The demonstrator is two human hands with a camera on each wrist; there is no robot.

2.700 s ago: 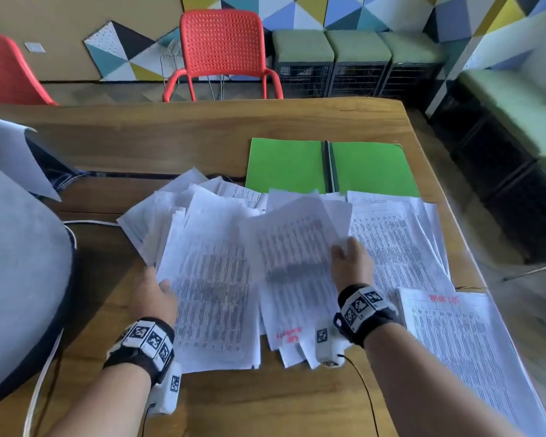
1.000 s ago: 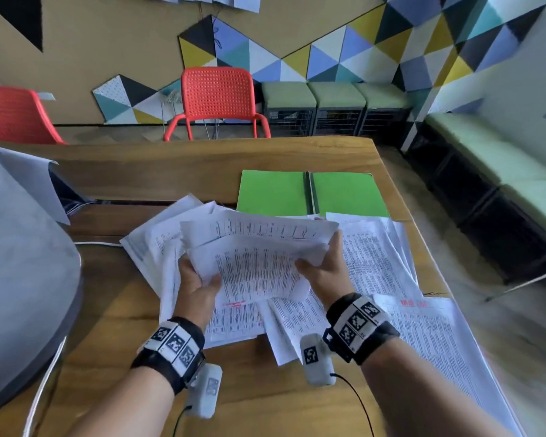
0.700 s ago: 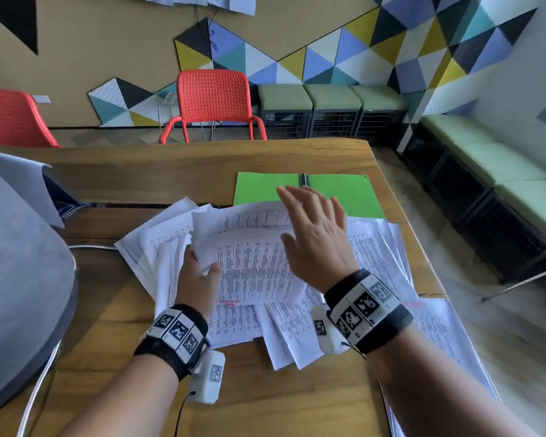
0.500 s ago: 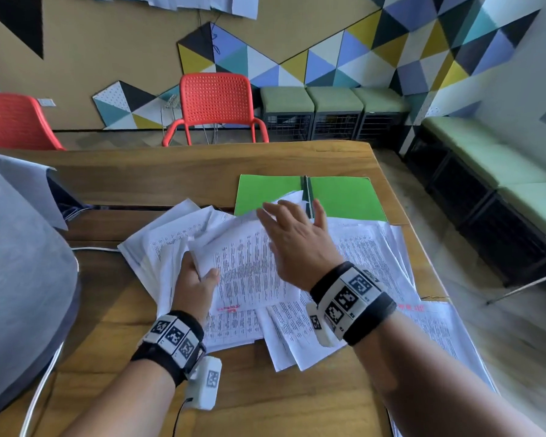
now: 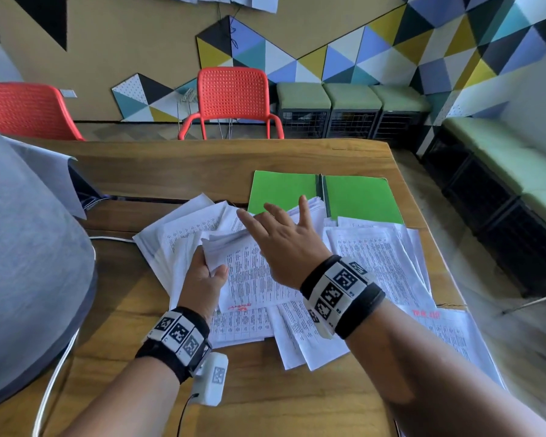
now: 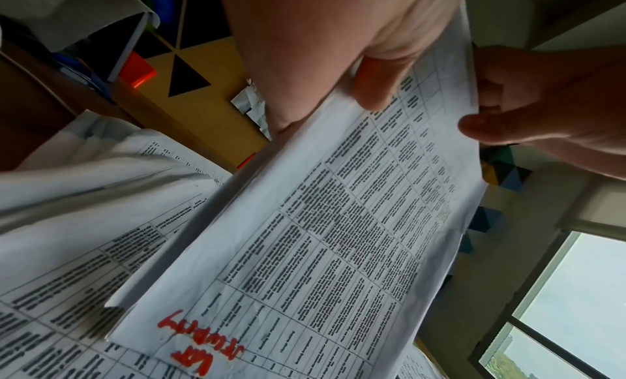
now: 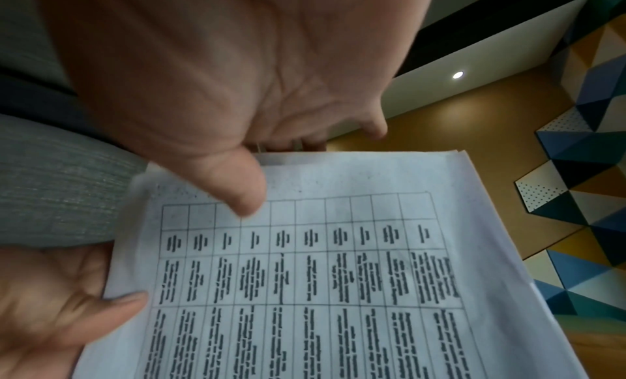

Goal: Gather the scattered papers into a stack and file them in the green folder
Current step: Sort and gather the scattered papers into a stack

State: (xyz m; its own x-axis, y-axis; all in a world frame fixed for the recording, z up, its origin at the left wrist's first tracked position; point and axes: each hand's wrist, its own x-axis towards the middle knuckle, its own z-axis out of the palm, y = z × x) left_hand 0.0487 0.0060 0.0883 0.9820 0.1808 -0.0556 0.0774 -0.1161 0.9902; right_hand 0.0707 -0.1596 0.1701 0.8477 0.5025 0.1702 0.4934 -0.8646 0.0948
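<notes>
My left hand (image 5: 213,269) grips the left edge of a bundle of printed sheets (image 5: 252,272), thumb on top (image 6: 372,90), and holds it a little above the loose papers. My right hand (image 5: 278,222) is spread open over the bundle's far end, holding nothing; in the right wrist view its thumb (image 7: 237,192) hovers over the top sheet (image 7: 338,277) and its fingers reach past the far edge. More printed papers lie fanned out to the left (image 5: 171,234) and right (image 5: 375,257). The green folder (image 5: 360,197) lies open flat just behind them.
A large grey rounded object (image 5: 29,247) fills the table's left side, with a white cable (image 5: 54,373) beside it. Another sheet (image 5: 448,335) lies by the table's right edge (image 5: 423,209). Two red chairs (image 5: 234,89) stand behind the table.
My right hand has let go of the bundle's right edge and moved, open, over its top toward the far end. My left hand keeps its grip; the bundle has swung slightly.
</notes>
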